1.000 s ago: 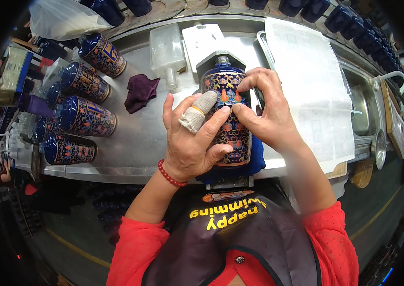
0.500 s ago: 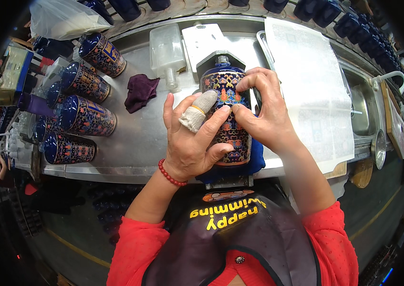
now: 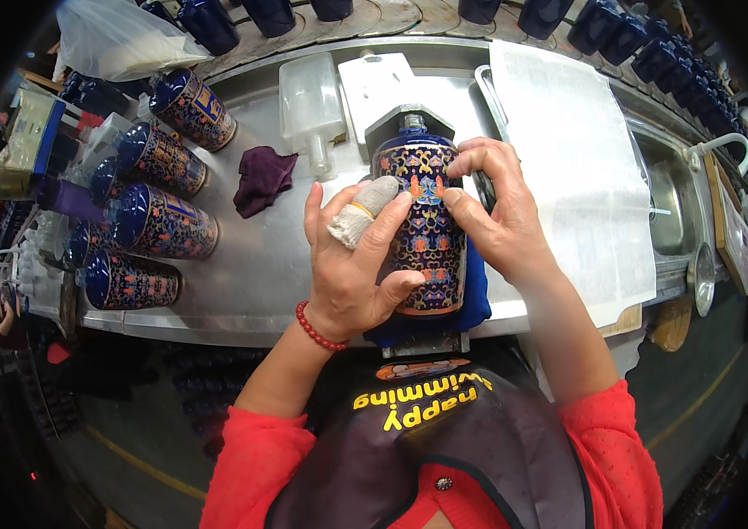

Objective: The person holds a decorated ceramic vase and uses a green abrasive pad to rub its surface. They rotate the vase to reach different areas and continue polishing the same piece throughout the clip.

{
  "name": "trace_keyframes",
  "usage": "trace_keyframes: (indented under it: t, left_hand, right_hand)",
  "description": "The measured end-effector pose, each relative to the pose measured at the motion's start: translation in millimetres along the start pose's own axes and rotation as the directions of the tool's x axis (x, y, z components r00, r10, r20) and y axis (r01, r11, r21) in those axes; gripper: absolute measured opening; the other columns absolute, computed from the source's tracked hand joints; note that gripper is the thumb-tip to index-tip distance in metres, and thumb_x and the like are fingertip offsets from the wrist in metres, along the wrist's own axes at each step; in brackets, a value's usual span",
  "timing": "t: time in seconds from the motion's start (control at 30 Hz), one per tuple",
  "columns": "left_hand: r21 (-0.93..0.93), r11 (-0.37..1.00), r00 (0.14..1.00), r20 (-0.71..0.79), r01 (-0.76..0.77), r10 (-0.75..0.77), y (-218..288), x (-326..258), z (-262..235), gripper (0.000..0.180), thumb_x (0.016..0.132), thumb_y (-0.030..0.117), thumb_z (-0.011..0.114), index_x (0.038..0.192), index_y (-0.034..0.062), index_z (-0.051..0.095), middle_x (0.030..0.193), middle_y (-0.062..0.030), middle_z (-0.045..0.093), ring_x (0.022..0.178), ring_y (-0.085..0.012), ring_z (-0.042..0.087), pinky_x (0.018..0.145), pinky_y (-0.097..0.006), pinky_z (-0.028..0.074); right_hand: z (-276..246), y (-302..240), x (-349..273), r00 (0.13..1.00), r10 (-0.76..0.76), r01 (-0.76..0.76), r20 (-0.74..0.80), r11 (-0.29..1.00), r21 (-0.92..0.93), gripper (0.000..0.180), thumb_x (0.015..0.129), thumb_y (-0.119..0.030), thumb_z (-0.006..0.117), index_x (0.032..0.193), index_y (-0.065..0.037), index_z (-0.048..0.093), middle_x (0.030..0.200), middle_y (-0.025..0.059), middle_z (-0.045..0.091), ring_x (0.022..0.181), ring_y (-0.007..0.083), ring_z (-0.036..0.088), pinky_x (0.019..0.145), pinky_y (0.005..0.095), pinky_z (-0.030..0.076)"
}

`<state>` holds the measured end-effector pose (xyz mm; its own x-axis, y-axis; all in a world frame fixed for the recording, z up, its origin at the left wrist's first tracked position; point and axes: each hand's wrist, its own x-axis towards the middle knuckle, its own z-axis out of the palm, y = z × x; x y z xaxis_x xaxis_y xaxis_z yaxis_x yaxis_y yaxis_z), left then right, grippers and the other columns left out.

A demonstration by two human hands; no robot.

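Note:
A dark blue bottle with a colourful floral pattern lies in front of me, its neck pointing away. Behind its shoulder is a grey angular support, and a blue cloth shows beneath its near end. My left hand is open, its fingers apart, touching the bottle's left side; a knitted cover wraps one finger. On the opposite side, my right hand rests its thumb and a bent finger against the bottle's right edge, a gap between them. The right hand's other fingertips are partly hidden.
Several patterned blue bottles stand at left. A purple cloth and a clear flask-shaped bottle lie on the metal table. White sheets cover the right side, next to a sink. Plain blue bottles line the far conveyor.
My hands have moved apart: the right thumb has gone from the bottle's middle to its right edge, and the left fingers have shifted slightly left. More of the pattern is uncovered.

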<state>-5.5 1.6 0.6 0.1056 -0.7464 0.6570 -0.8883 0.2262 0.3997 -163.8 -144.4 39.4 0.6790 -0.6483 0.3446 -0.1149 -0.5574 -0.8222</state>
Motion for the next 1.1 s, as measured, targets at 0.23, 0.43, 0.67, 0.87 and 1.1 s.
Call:
trace_keyframes:
  t: [0.23, 0.43, 0.67, 0.87, 1.1]
  left_hand:
    - [0.119, 0.992, 0.998, 0.055, -0.034, 0.028, -1, 9, -3, 0.075, 0.099, 0.066, 0.051, 0.142, 0.0064, 0.064, 0.135, -0.0146, 0.064, 0.127, -0.0344, 0.050, 0.122, -0.060, 0.016]
    - [0.135, 0.990, 0.997, 0.073, -0.047, 0.037, -2, 13, -3, 0.072, 0.100, 0.065, 0.048, 0.140, 0.0075, 0.066, 0.135, -0.0128, 0.065, 0.127, -0.0330, 0.050, 0.122, -0.060, 0.015]
    - [0.130, 0.990, 0.996, 0.081, -0.051, 0.040, -4, 13, -4, 0.072, 0.101, 0.065, 0.047, 0.138, 0.0073, 0.067, 0.134, -0.0120, 0.066, 0.127, -0.0322, 0.051, 0.123, -0.060, 0.016]
    - [0.126, 0.991, 0.997, 0.071, -0.045, 0.036, -4, 12, -2, 0.072, 0.101, 0.065, 0.047, 0.138, 0.0070, 0.067, 0.134, -0.0126, 0.066, 0.127, -0.0322, 0.051, 0.123, -0.060, 0.017]
    - [0.116, 0.992, 0.997, 0.062, -0.051, 0.044, -5, 12, -2, 0.071, 0.101, 0.064, 0.048, 0.139, 0.0070, 0.066, 0.135, -0.0129, 0.066, 0.125, -0.0328, 0.052, 0.122, -0.060, 0.017]
  right_hand:
    - [2, 8, 5, 0.998, -0.049, 0.047, -0.049, 0.998, -0.035, 0.021, 0.088, -0.013, 0.071, 0.104, -0.003, 0.062, 0.114, 0.0158, 0.055, 0.119, 0.0316, 0.054, 0.105, 0.0405, 0.044]
    - [3, 12, 11, 0.997, -0.057, 0.056, -0.045, 0.998, -0.028, 0.023, 0.087, -0.014, 0.073, 0.103, -0.003, 0.061, 0.113, 0.0153, 0.055, 0.115, 0.0312, 0.055, 0.102, 0.0400, 0.046]
    - [2, 15, 12, 0.999, -0.044, 0.044, -0.028, 0.999, 0.000, 0.025, 0.087, -0.017, 0.077, 0.102, -0.005, 0.060, 0.117, 0.0135, 0.056, 0.117, 0.0283, 0.055, 0.105, 0.0391, 0.043]
    - [4, 14, 13, 0.998, -0.050, 0.049, -0.036, 0.999, -0.004, 0.024, 0.087, -0.016, 0.075, 0.102, -0.003, 0.061, 0.112, 0.0147, 0.055, 0.115, 0.0306, 0.055, 0.101, 0.0404, 0.046]
    - [4, 17, 14, 0.996, -0.072, 0.073, -0.048, 0.997, 0.022, 0.023, 0.088, -0.016, 0.074, 0.102, -0.004, 0.061, 0.111, 0.0143, 0.055, 0.113, 0.0306, 0.055, 0.100, 0.0397, 0.046]
